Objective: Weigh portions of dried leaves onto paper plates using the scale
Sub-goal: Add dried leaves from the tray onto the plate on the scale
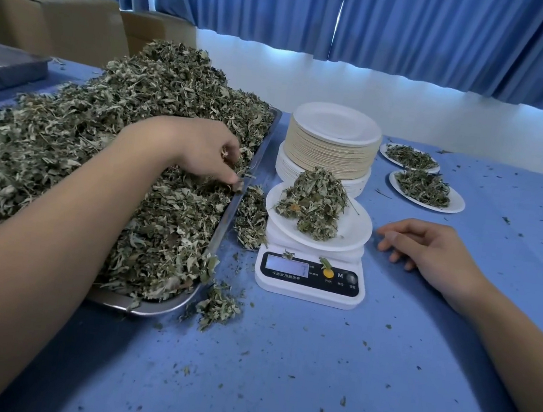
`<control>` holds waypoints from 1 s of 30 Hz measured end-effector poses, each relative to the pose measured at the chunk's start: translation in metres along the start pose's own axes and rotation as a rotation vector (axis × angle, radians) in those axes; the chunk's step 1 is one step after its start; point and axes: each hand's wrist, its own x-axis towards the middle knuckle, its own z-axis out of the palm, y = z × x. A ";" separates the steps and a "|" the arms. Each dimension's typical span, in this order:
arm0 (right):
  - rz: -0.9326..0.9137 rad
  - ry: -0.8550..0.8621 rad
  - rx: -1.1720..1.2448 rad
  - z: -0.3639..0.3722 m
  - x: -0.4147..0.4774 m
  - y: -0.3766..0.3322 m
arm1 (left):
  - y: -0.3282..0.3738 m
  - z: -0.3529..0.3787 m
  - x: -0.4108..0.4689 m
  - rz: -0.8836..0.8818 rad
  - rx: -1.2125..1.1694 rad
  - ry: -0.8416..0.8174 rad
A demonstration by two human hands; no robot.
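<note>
A big heap of dried leaves (107, 137) fills a metal tray (228, 214) on the left. My left hand (201, 149) reaches into the heap near the tray's right rim, its fingers curled down among the leaves and pinching a few. A white digital scale (309, 279) stands in the middle with a paper plate (352, 229) on it, and a mound of leaves (315, 201) lies on that plate. My right hand (429, 245) rests on the blue table to the right of the scale, fingers loosely bent, holding nothing.
A tall stack of paper plates (332, 145) stands behind the scale. Two filled plates (426, 190) lie at the back right. Spilled leaves (220, 305) lie beside the tray. Cardboard boxes (56, 22) and a grey tray (3, 70) sit at the back left.
</note>
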 end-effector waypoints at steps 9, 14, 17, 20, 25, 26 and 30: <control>0.020 0.075 0.019 0.010 -0.005 -0.012 | 0.039 0.013 -0.001 0.361 -0.140 -0.013; 0.003 0.041 0.020 0.023 -0.006 -0.020 | 0.054 0.035 0.007 0.385 -0.055 -0.117; 0.011 0.012 0.050 0.030 -0.008 -0.026 | 0.056 0.042 0.010 0.386 -0.074 -0.113; 0.093 0.028 0.119 0.033 -0.007 -0.028 | 0.056 0.048 0.010 0.402 -0.111 -0.110; 0.287 0.070 0.394 0.028 -0.008 -0.031 | 0.072 0.048 0.008 0.439 -0.186 -0.076; 0.300 0.077 0.424 0.026 -0.009 -0.032 | 0.077 0.046 0.007 0.448 -0.190 -0.077; 0.291 0.122 0.489 0.008 -0.022 -0.031 | 0.112 0.044 -0.002 0.453 -0.179 -0.041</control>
